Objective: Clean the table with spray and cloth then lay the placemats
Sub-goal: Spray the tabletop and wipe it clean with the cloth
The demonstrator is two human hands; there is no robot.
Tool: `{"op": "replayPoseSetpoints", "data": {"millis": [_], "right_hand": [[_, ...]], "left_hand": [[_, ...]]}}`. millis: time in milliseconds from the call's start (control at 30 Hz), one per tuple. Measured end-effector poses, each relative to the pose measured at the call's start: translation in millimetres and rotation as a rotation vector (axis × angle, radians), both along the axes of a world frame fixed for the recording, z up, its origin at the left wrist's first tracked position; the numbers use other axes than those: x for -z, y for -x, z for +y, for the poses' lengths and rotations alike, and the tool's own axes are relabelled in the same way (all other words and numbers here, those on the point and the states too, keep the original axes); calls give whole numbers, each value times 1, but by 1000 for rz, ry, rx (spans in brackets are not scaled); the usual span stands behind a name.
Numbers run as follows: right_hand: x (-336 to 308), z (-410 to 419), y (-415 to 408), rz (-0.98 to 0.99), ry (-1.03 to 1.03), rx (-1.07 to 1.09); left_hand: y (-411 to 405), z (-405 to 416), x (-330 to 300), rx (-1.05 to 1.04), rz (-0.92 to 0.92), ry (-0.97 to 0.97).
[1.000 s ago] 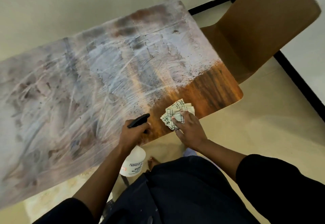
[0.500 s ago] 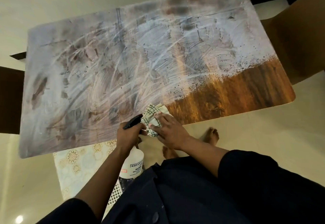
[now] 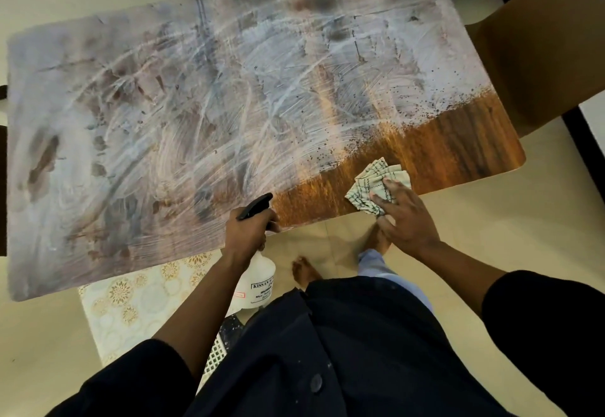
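Two hands are seen at the near edge of the table (image 3: 229, 96). A folded cloth (image 3: 376, 184) is pressed flat under the straight fingers of the right hand (image 3: 404, 217), at four o'clock on the tabletop. A spray bottle (image 3: 258, 277) is gripped at six o'clock by the left hand (image 3: 247, 236), fingers curled round its neck.
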State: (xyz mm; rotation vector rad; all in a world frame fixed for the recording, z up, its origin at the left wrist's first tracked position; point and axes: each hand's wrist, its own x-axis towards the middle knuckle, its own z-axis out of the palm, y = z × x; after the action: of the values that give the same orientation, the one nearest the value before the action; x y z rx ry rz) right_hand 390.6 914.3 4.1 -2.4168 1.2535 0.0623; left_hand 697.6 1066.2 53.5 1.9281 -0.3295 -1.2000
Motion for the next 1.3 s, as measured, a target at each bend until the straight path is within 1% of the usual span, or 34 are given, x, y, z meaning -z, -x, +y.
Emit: {"op": "replayPoseSetpoints", "data": {"millis": [100,167,400,500,567,700,767,867,933,1067,1300], "right_hand": [[4,9,-10,21,11,36],[5,19,-24,53,13,2],[3,62,-93,157,54,-376],[7,71,-123,145,95,-535],[7,73,-136,143,109,-604],[8,71,-132,90,90,-629],[12,64,-115,55,62,-646],[15,43,-81,70,55,-683],[15,28,-54,79,58,-657],[13,1,2,87,45,-533],[16,-47,75,53,1,-179]], "left_hand": [[-2,2,3,11,20,22],[-5,7,5,8,30,27],[-16,23,6,-35,7,42],[-21,29,5,-74,-10,21],[-24,32,5,-75,-17,0],[-26,34,5,-64,-22,-22],[-24,30,2,-65,8,11],[-17,18,-4,-59,31,35],[-13,12,-6,-53,23,22],[-4,-2,-9,-30,9,27],[25,-33,-20,-4,15,47]]}}
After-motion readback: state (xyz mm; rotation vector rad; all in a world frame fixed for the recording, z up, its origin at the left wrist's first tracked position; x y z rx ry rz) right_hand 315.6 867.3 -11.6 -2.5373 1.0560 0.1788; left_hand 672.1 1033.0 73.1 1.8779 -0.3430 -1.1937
